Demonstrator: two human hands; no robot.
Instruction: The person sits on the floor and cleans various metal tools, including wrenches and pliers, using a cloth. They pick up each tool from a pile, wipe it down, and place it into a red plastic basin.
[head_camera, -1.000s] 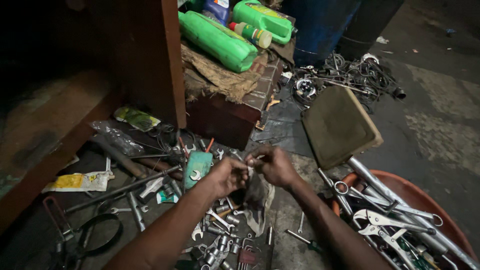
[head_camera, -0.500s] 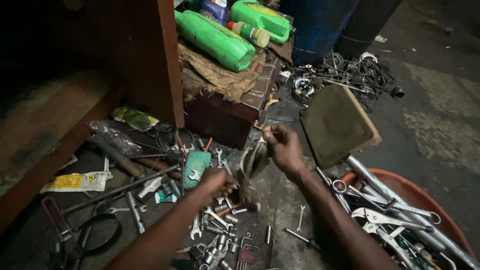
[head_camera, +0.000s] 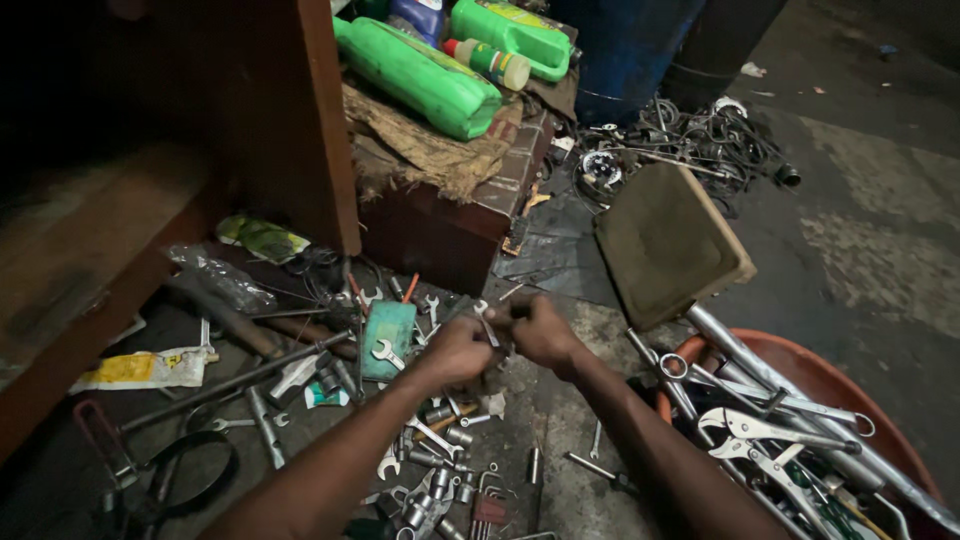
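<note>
My left hand (head_camera: 455, 350) and my right hand (head_camera: 542, 332) meet low over the floor, fingers closed on a small metal spanner (head_camera: 485, 318) held between them. Only its thin shiny end shows above the fingers. Right under the hands lies a scatter of sockets and small spanners (head_camera: 435, 440). A flat green case (head_camera: 388, 335) with a spanner on top sits just left of my left hand.
An orange basin (head_camera: 800, 365) with pliers, scissors and long metal bars stands at the right. A square brown pad (head_camera: 665, 240) leans behind the hands. Green plastic bottles (head_camera: 420, 75) lie on a cloth-covered block. A dark wooden bench fills the left; a coil of wires (head_camera: 690, 140) lies at the back.
Half a second ago the hands were apart, the right one raised with a thin metal piece and the left over the pile. Now they are together again on the spanner.
</note>
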